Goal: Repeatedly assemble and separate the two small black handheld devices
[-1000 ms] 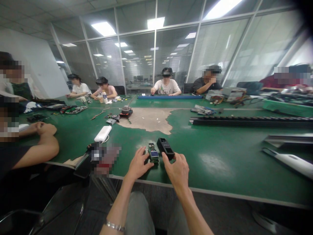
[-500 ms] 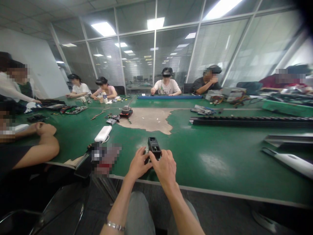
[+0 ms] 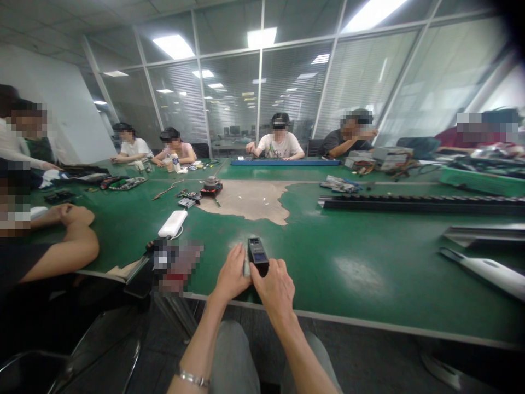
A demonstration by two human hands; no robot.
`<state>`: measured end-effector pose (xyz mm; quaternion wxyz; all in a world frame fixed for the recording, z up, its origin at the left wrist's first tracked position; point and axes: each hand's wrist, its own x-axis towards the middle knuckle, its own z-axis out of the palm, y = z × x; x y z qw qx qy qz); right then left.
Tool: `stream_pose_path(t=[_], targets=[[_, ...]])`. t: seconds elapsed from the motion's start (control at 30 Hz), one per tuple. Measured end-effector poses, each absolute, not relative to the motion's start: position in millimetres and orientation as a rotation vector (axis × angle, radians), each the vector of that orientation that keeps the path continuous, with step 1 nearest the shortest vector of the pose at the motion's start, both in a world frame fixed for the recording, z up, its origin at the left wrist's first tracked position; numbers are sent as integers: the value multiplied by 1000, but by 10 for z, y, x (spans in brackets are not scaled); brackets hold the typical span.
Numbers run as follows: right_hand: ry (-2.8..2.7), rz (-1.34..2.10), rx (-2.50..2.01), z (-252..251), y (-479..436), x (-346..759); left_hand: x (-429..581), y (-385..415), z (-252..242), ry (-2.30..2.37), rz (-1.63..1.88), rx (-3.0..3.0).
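A small black rectangular device (image 3: pixel 258 252) with a dark bluish panel is tilted over the green table (image 3: pixel 328 251), near its front edge. My right hand (image 3: pixel 273 287) grips its near end, the thumb on its left side and the fingers on its right. Just left of the device, my left hand (image 3: pixel 233 273) is closed round a thin greyish piece (image 3: pixel 246 264), which I cannot make out clearly. The undersides of both hands are hidden.
A white power bank (image 3: pixel 173 223) and a dark phone-like thing lie to the left, near a person's folded arms (image 3: pixel 71 241). Long black rails (image 3: pixel 418 204) and a white-handled tool (image 3: pixel 488 271) are on the right. Several people sit round the table.
The black device has turned or tilted, so a different face with a bluish panel shows. A greyish piece now shows by my left hand. Across the table, a person's hand has lifted.
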<state>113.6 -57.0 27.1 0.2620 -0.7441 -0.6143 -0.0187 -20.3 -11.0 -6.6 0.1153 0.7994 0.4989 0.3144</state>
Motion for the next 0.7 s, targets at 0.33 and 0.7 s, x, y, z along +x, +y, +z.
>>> stream_pose_path(t=[0.33,0.7], targets=[[-1636,-62,-1951,257,-561,1136,-199,-122,-56,1464,916,2323],[-1484,-88,-1759,605,-522,1365,-205,-138,-31,1476,896,2271]])
